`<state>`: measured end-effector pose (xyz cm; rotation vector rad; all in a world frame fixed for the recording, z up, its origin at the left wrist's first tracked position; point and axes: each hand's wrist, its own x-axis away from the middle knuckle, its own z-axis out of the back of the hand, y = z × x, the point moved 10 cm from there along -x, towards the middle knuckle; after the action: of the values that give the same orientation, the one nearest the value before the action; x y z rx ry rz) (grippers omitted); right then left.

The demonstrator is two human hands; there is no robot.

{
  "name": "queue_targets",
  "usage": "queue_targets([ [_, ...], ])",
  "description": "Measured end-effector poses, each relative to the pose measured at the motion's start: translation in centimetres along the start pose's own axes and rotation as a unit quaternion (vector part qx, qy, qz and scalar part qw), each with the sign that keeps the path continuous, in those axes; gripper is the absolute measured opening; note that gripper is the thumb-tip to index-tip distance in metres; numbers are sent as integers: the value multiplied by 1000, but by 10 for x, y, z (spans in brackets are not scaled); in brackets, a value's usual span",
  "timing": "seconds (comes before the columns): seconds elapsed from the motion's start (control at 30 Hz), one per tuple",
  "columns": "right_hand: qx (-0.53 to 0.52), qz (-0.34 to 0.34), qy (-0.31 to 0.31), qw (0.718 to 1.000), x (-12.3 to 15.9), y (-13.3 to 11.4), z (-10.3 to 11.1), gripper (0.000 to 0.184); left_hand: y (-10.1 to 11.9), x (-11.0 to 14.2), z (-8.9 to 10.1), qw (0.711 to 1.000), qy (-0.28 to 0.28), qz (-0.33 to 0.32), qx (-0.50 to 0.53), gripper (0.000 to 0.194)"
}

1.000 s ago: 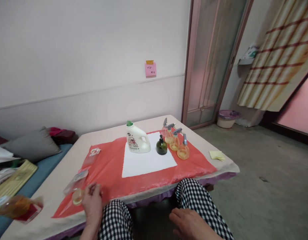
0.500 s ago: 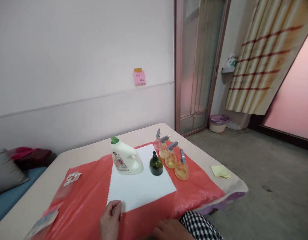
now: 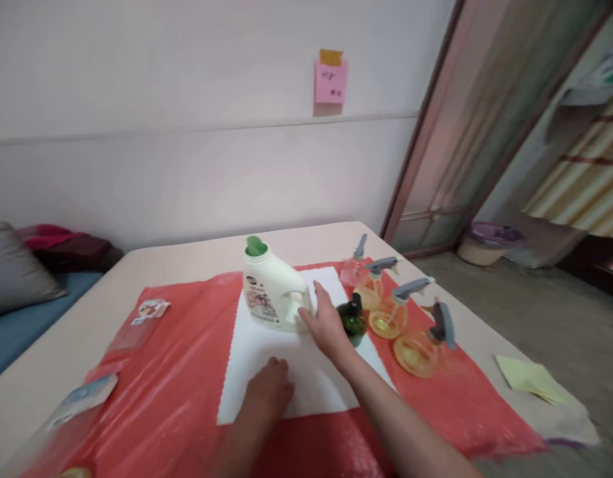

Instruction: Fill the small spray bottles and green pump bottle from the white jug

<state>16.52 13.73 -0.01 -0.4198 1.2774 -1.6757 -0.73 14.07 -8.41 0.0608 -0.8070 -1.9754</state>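
Note:
A white detergent jug [image 3: 271, 285] with an uncapped, green-lined mouth stands upright on a white sheet [image 3: 257, 372]. My right hand [image 3: 328, 325] is at the jug's handle side, thumb and fingers spread; whether it touches the jug I cannot tell. Just behind that hand stands a dark green pump bottle [image 3: 355, 326], partly hidden by it. My left hand [image 3: 271, 386] hovers low over the sheet's near part, its fingers loosely bent and nothing visible in them. To the right, several round spray bottles with grey trigger heads form a row, the nearest an orange-tinted spray bottle [image 3: 416, 352].
Red plastic sheeting [image 3: 187, 372] covers much of the bed-like surface [image 3: 162, 265]. Clear packets, one a plastic packet [image 3: 142, 318], lie at left. Yellow paper notes [image 3: 530, 378] rest near the right edge. A pink note [image 3: 330, 81] is taped to the wall behind.
My right hand has risen from the near edge and reached forward to the jug's handle side. My left hand has moved forward over the sheet. The view has shifted closer and turned left.

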Motion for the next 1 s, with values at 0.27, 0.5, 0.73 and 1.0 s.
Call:
queue_targets([
  [0.27, -73, -69, -75, 992, -24, 5, -22, 39, 4, 26, -4, 982, -146, -30, -112, 48],
  [0.5, -169, -102, -123, 973, 3, -22, -55, 40, -3, 19, 3, 983, -134, -15, -123, 46],
  [0.73, -211, -118, 85, 967, -38, -24, -54, 50, -1, 16, -2, 981, -135, -23, -135, 54],
  [1.0, -207, -106, 110, 966, -75, -12, -120, 48, -4, 10, -8, 978, -127, -44, -159, 59],
])
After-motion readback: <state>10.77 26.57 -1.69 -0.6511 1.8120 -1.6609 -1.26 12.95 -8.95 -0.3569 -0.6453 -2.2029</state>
